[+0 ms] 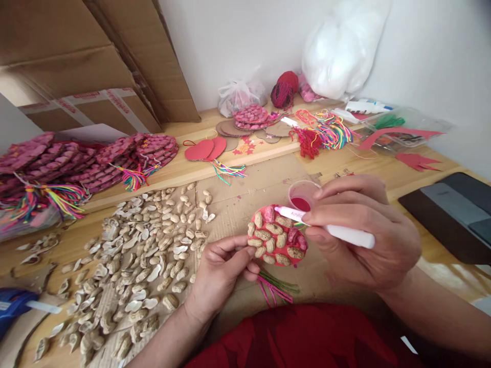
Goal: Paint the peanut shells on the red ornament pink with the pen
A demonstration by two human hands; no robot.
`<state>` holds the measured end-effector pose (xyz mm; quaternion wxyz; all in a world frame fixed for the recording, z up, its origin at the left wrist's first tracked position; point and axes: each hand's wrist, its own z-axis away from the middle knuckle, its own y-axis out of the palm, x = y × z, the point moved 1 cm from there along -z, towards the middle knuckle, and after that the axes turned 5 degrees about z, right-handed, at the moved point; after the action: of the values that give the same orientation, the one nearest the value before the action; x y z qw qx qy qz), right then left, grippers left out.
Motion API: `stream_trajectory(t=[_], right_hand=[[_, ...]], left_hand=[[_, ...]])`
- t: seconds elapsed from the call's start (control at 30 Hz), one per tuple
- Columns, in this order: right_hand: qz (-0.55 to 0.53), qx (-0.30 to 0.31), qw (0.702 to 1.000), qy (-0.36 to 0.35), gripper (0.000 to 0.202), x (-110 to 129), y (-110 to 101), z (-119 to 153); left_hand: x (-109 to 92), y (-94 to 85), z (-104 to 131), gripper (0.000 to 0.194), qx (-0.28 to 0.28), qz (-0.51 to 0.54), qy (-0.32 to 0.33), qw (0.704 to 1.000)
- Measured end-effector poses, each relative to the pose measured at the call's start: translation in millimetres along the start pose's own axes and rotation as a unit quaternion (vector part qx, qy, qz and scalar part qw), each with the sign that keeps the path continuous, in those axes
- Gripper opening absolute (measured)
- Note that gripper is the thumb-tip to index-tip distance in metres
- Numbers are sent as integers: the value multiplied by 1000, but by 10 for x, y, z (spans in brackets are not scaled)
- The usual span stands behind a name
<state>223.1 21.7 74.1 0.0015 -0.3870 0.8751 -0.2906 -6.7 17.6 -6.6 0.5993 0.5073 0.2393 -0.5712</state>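
In my left hand is a round red disc, pinched at its left edge, with peanut shells fixed over its face. Most shells are bare tan; a few at the top and right are pink. My right hand grips a white paint marker, its pink tip touching a pink shell near the disc's top. Just behind the disc stands a clear cup with dark pink-red contents, partly hidden by my right fingers. Green and pink strands hang below the disc.
Loose peanut shells spread over cardboard at left. Beyond lie stacked pink shell discs, plain red discs and colourful tassels. A blue glue gun lies front left; a dark flat case is at right.
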Motion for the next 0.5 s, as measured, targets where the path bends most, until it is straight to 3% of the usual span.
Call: stream_trajectory(t=[0.27,0.5], right_hand=[[-8,24,1000,0,10,8,11,5],[6,-1,1000,4,14,-23,24,4]], left_hand=[[-18,6,9,16,0,4,-7,1000],[-14,6,-5,16,7,30,-17,999]])
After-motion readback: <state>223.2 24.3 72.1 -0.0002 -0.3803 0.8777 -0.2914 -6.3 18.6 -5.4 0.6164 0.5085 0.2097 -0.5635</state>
